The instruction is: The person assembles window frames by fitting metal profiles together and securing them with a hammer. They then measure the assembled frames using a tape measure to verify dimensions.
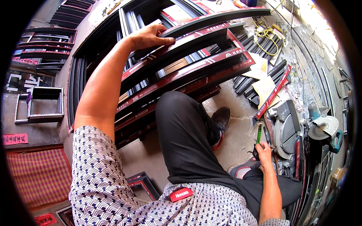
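Note:
My left hand (151, 36) reaches up to a stack of dark metal window frames (177, 81) with red protective film. Its fingers and thumb are closed on one long dark profile (211, 20) at the top of the stack. Low on the right, my right hand (264, 151) is closed around what looks like a tape measure (255, 152). A short length of green blade (259, 132) sticks up from it. Its body is partly hidden by my fingers.
A mitre saw (322, 126) stands at the right beside its round grey base (283, 132). Cut dark profiles (245, 84), a red-filmed strip (274, 92) and a yellow cord (269, 35) lie on the floor. More frames (45, 103) stand at the left. My knee (175, 101) is against the stack's near side.

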Tool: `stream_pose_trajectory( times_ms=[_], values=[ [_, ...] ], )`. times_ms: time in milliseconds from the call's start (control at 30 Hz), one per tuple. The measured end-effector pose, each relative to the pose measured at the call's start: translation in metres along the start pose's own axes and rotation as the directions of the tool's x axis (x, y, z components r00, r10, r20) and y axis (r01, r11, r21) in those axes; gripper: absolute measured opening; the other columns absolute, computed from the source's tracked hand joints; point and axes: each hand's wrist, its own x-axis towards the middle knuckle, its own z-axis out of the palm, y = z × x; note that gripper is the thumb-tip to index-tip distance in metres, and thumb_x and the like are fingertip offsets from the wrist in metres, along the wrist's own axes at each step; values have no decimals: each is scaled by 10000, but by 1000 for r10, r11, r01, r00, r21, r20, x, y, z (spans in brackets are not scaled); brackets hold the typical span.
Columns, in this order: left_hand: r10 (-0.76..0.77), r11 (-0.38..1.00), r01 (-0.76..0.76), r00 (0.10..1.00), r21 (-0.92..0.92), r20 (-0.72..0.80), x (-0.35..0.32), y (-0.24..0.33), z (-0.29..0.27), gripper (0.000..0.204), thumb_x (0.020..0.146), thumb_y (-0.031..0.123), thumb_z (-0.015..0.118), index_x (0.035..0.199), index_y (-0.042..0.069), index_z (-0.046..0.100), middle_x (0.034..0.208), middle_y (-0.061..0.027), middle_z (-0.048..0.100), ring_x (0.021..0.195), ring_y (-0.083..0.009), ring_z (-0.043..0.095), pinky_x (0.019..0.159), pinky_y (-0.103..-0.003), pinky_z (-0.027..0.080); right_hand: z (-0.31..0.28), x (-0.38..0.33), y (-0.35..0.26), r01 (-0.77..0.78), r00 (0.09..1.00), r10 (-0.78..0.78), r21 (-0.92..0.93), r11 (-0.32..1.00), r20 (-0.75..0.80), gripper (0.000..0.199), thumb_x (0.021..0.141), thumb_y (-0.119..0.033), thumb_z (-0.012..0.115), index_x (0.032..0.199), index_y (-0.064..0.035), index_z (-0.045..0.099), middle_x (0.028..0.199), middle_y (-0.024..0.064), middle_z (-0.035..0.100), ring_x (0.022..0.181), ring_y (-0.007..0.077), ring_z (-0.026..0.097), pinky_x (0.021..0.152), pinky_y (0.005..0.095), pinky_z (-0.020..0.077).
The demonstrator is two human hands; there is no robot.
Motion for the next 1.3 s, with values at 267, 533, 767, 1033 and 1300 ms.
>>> stream_pose_trajectory(
  times_ms=[267, 533, 767, 1033, 1300],
  values=[
    [-34, 995, 35, 999, 90, -12, 2, -4, -1, 707, 930, 594, 763, 1306, 16, 608, 1044, -117, 714, 981, -177, 671, 890, -322, 520, 1, -3, -3, -11, 1000, 11, 12, 1000, -16, 311, 928, -285, 708, 1144, -71, 639, 830, 15, 620, 634, 106, 595, 472, 303, 545],
    [-19, 997, 22, 999, 75, -32, -1, -3, 2, 755, 910, 636, 758, 1323, 22, 607, 1109, -144, 709, 1040, -210, 661, 953, -341, 506, 1, 0, -2, -17, 1000, 17, -10, 1000, -7, 308, 931, -296, 706, 1131, -70, 643, 831, 10, 620, 640, 104, 592, 472, 303, 542],
    [-74, 997, 74, 997, 16, -20, -11, -18, -3, 748, 886, 586, 806, 1341, 25, 614, 1101, -143, 706, 1032, -214, 664, 926, -336, 508, 1, 0, -2, -15, 1000, 15, 3, 1000, -15, 287, 937, -289, 697, 1116, -72, 640, 826, 2, 618, 634, 95, 583, 469, 294, 533],
    [-138, 990, 137, 990, -25, -37, -17, -4, -1, 825, 847, 623, 813, 1367, 23, 589, 1076, -116, 681, 1003, -193, 644, 916, -339, 507, 1, 1, 0, -23, 999, 23, -19, 1000, -27, 310, 933, -284, 706, 1147, -70, 640, 874, 13, 634, 685, 103, 603, 469, 297, 533],
    [-91, 992, 100, 989, 74, -116, -2, 1, 6, 797, 887, 675, 757, 1258, -26, 680, 1059, -162, 729, 983, -222, 694, 874, -357, 533, 1, 3, 4, -22, 999, 22, -5, 1000, -25, 376, 912, -280, 719, 1190, -42, 634, 890, 35, 654, 695, 124, 614, 487, 319, 536]
  ],
)
